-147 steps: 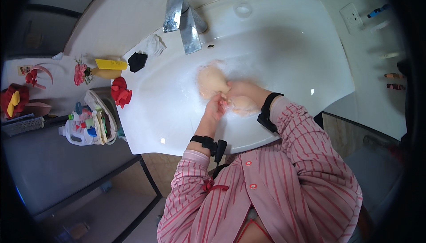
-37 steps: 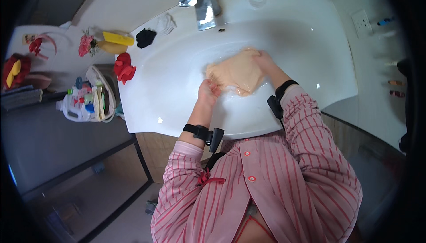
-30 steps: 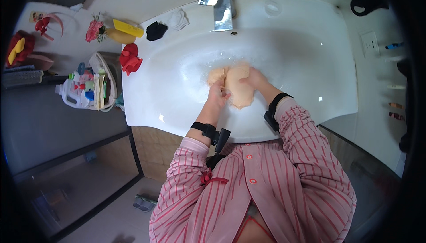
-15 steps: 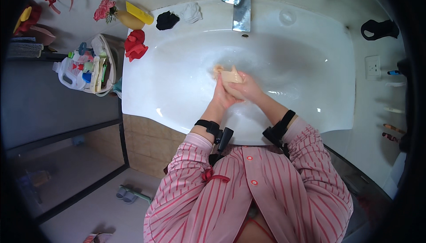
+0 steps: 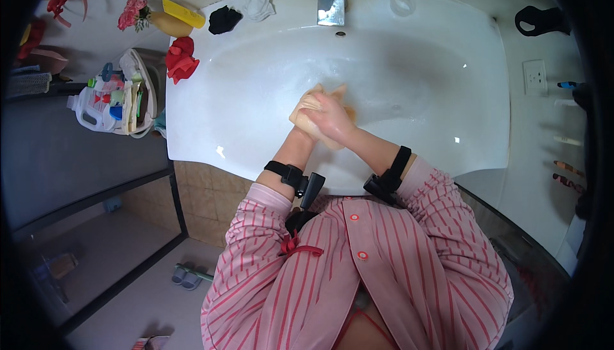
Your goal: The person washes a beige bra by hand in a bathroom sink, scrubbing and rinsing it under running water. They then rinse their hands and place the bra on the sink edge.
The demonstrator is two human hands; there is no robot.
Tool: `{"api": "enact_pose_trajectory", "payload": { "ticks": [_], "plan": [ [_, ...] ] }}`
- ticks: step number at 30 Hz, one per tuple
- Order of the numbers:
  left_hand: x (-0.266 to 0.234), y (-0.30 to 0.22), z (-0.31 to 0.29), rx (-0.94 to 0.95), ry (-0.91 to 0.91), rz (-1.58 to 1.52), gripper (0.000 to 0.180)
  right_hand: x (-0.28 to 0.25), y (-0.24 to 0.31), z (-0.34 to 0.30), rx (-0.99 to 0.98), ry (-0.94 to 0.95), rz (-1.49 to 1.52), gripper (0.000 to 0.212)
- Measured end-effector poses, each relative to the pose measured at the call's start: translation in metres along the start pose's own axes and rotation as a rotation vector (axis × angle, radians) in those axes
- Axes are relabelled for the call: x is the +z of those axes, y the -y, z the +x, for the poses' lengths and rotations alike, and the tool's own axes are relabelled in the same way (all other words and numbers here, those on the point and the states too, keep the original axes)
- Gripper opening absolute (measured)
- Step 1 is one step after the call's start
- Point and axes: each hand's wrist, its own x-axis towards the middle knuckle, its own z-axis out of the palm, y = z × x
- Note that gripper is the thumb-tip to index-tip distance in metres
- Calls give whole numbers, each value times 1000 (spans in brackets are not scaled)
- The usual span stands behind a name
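Handling one cloth (image 5: 307,102) — two grips (image 5: 331,118)

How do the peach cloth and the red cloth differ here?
The peach cloth is pale; the red cloth is vivid. The right hand holds the peach cloth over the sink, while the red cloth lies untouched at the sink's left edge. Both are crumpled.

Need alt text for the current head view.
A person's right hand grips a peach cloth over water in a white sink, the left hand mostly hidden by the cloth. A silver tap stands at the back edge; a black cloth, a white cloth and a red cloth lie around the sink's back left corner.
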Motion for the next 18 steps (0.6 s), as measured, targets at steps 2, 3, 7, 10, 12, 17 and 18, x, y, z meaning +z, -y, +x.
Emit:
{"api": "enact_pose_trajectory", "payload": {
  "ticks": [2, 3, 7, 10, 12, 17, 18],
  "plan": [
    [17, -14, -3, -112, -54, 66, 34, -4, 13, -5, -68, -48, -168, 26],
    [27, -15, -2, -152, -97, 60, 34, -7, 17, -4, -25, -16, -268, 26],
    [65, 18, 9, -58, -423, -344, 34, -25, 0, 18, 108, -79, -362, 27],
    [64, 25, 9, -47, -670, -364, 34, -46, -50, 43, 198, -166, -291, 29],
    [51, 20, 3, -40, -732, -335, 34, -61, -91, 50, 212, -239, -31, 33],
    [15, 8, -11, -204, -1053, -58, 48, -86, -157, 50, 410, -475, 10, 43],
    [9, 10, -8, -258, -1175, 66, 48, -79, -161, 47, 369, -511, -159, 45]
  ]
}}
